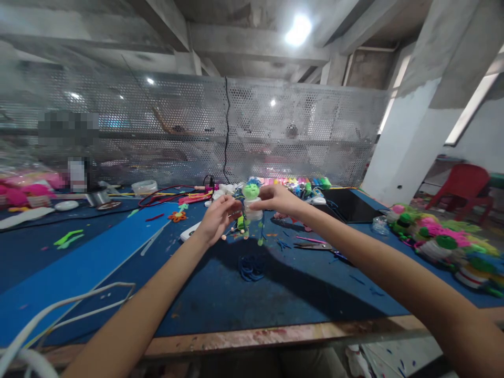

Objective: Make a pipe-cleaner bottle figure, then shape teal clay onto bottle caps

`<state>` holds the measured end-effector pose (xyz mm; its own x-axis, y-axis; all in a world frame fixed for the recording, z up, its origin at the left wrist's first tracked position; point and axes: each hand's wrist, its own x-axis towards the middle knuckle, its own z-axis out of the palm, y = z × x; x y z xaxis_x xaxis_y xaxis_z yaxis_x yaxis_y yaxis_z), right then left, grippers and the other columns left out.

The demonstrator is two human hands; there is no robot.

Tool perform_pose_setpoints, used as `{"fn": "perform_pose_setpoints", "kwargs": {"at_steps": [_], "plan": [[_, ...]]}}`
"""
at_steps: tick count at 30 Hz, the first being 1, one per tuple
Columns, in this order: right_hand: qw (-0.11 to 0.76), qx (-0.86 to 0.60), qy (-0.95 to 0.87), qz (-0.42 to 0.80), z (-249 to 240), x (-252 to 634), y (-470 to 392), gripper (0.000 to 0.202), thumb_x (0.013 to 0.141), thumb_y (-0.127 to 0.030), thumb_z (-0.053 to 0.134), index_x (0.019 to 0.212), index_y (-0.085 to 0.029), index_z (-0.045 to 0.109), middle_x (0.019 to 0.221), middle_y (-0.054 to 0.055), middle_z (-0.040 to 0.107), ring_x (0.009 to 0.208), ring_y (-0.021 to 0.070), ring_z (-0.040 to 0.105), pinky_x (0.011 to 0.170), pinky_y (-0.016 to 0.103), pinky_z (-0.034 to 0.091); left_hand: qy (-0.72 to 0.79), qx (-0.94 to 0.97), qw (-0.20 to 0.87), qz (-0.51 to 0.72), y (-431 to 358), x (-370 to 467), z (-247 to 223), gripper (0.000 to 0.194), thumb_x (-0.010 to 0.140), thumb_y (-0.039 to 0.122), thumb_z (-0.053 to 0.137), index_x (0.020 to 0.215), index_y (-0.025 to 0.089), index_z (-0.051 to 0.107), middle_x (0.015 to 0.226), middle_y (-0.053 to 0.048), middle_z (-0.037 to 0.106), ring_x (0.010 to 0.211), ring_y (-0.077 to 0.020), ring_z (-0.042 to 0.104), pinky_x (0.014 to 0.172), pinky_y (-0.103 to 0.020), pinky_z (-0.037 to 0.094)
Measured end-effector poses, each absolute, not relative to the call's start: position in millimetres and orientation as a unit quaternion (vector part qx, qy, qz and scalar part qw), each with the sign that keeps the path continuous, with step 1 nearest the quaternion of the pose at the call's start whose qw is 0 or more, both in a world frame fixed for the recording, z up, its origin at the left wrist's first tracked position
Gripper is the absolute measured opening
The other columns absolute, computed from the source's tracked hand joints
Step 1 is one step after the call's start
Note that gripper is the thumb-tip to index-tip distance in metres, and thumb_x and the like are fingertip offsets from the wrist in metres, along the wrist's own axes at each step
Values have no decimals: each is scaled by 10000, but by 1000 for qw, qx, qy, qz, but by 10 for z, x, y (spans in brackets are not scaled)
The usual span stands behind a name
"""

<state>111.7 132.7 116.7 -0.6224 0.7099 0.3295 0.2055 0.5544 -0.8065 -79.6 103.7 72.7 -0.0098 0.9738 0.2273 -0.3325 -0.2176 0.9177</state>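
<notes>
A small doll (251,190) with a green head, blue yarn-like hair and a white body is held upright above the table. Thin dangling limbs with small bead-like ends hang below it. My right hand (280,201) grips the white body from the right, thumb and fingers closed on it. On the other side, my left hand (219,217) has its fingers pinched together by a blue strand at the doll's side; what lies between the fingertips is too small to make out. Beneath the doll, a coil of dark blue yarn (251,268) lies on the blue tabletop (205,310).
Scissors (315,245) and a pink stick (311,239) lie right of centre. Several colourful yarn dolls (437,241) are heaped at the right edge. A black flat panel (352,205) lies behind. White tubing (66,304) crosses the left front; a perforated metal screen (177,131) stands behind the table.
</notes>
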Motion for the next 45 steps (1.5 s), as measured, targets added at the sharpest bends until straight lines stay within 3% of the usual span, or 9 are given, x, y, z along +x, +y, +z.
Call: {"fn": "perform_pose_setpoints", "kwargs": {"at_steps": [8, 11, 17, 22, 24, 28, 34, 41, 45], "plan": [[324, -298, -825, 354, 1110, 1172, 1385, 345, 684, -410, 688, 573, -194, 443, 572, -54, 360, 551, 89, 342, 497, 249, 246, 369, 524, 525, 560, 1049, -757, 665, 285, 607, 317, 801, 786, 156, 649, 753, -8, 639, 716, -140, 592, 663, -246, 450], [316, -303, -825, 358, 1083, 1189, 1392, 296, 688, -403, 685, 619, -189, 494, 589, -42, 406, 569, 96, 378, 493, 245, 267, 366, 534, 529, 548, 1053, -745, 637, 252, 587, 292, 812, 694, 154, 631, 693, 9, 601, 670, -122, 570, 655, -235, 448], [313, -291, -828, 364, 1002, 1224, 1431, 291, 691, -394, 675, 604, -199, 478, 575, -54, 365, 540, 93, 369, 496, 254, 285, 359, 526, 529, 561, 1041, -761, 664, 267, 630, 328, 770, 720, 177, 569, 730, -19, 642, 719, -145, 607, 671, -247, 467], [327, -312, -825, 339, 990, 1243, 1450, 381, 663, -383, 702, 541, -205, 389, 560, -62, 309, 525, 86, 339, 491, 255, 292, 361, 533, 512, 569, 1024, -754, 690, 254, 630, 320, 759, 712, 182, 562, 575, 50, 525, 618, -109, 567, 714, -264, 486], [330, -326, -816, 346, 1005, 1248, 1434, 338, 670, -389, 697, 566, -200, 437, 570, -54, 356, 537, 89, 359, 495, 254, 300, 374, 543, 498, 564, 1034, -758, 679, 251, 627, 332, 758, 740, 183, 589, 567, 56, 513, 584, -103, 553, 688, -258, 485], [332, -335, -799, 374, 1040, 1253, 1406, 235, 695, -388, 661, 688, -175, 563, 627, -28, 466, 572, 98, 410, 514, 255, 293, 425, 591, 455, 513, 1058, -764, 633, 351, 579, 332, 794, 873, 170, 687, 710, -6, 646, 577, -122, 565, 596, -245, 457], [348, -315, -807, 358, 1047, 1249, 1433, 266, 673, -368, 666, 601, -174, 499, 559, -64, 355, 539, 79, 342, 513, 251, 238, 470, 666, 359, 454, 1034, -740, 633, 164, 601, 319, 764, 681, 180, 728, 645, 0, 653, 619, -150, 539, 586, -235, 403], [336, -354, -786, 380, 1101, 1251, 1363, 220, 698, -367, 667, 747, -164, 596, 660, -17, 498, 602, 101, 436, 504, 242, 310, 490, 695, 312, 425, 1044, -740, 639, 175, 605, 349, 738, 619, 180, 698, 565, 25, 606, 555, -129, 482, 529, -224, 341], [342, -357, -780, 383, 1107, 1257, 1357, 235, 699, -371, 685, 736, -163, 582, 652, -19, 484, 578, 92, 432, 465, 225, 327, 503, 699, 320, 395, 1034, -750, 629, 222, 622, 380, 730, 655, 164, 687, 511, 38, 579, 487, -109, 439, 481, -217, 305]]}}
